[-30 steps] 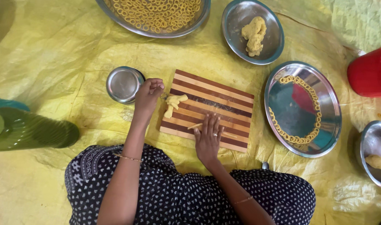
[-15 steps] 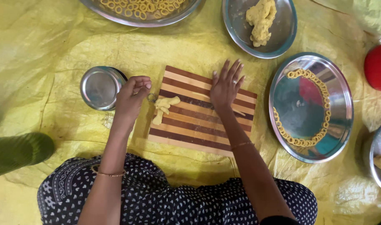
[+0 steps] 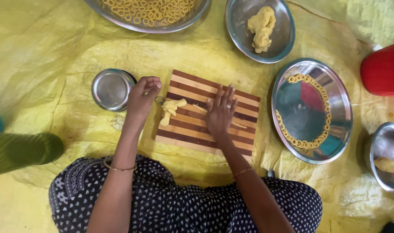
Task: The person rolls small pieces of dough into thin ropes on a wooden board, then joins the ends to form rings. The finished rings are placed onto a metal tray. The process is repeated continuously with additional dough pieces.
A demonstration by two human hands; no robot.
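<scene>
Flat on the striped light-and-dark wooden cutting board (image 3: 192, 129), the right hand (image 3: 220, 113) lies open with fingers spread and palm down, pressing a thin strand of yellow dough (image 3: 239, 125) that peeks out beside it on the board. Just to its left sits a small lump of yellow dough (image 3: 171, 110), resting on the board's left edge. The left hand (image 3: 141, 100) is beside that lump, fingers curled inward, thumb and fingertips pinched around a small dough ring (image 3: 158, 100). Left of that hand stands a small round steel cup (image 3: 112, 89), upright on the crinkled yellow plastic sheet (image 3: 46, 56) that covers the floor. Right of the board lies a wide steel plate (image 3: 311, 111) with dough rings lined along its rim. Above it, a steel bowl (image 3: 279, 41) holds a larger mound of dough, and a big steel tray (image 3: 119, 19) at the top edge is full of rings. Farther right are a red plastic container (image 3: 383, 69) and another steel bowl (image 3: 389, 146).
</scene>
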